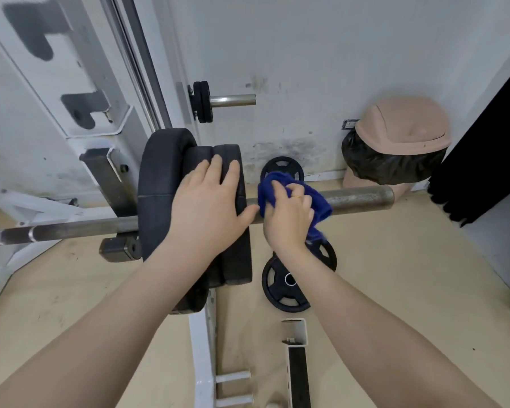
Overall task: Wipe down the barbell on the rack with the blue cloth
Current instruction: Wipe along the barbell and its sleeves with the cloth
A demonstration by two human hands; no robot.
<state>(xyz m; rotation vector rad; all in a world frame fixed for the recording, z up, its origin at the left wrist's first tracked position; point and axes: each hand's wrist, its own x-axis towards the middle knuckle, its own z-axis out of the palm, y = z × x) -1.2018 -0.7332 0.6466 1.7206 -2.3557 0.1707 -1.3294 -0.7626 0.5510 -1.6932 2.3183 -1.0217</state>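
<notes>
The right hand [287, 219] grips the blue cloth [295, 198] around the barbell [357, 198] sleeve. The left hand [209, 207] lies flat, fingers straight, on the loaded plates [162, 184]. The barbell runs left-right across the rack [71, 92]. A lidded bin [404, 128] holds a black liner.
</notes>
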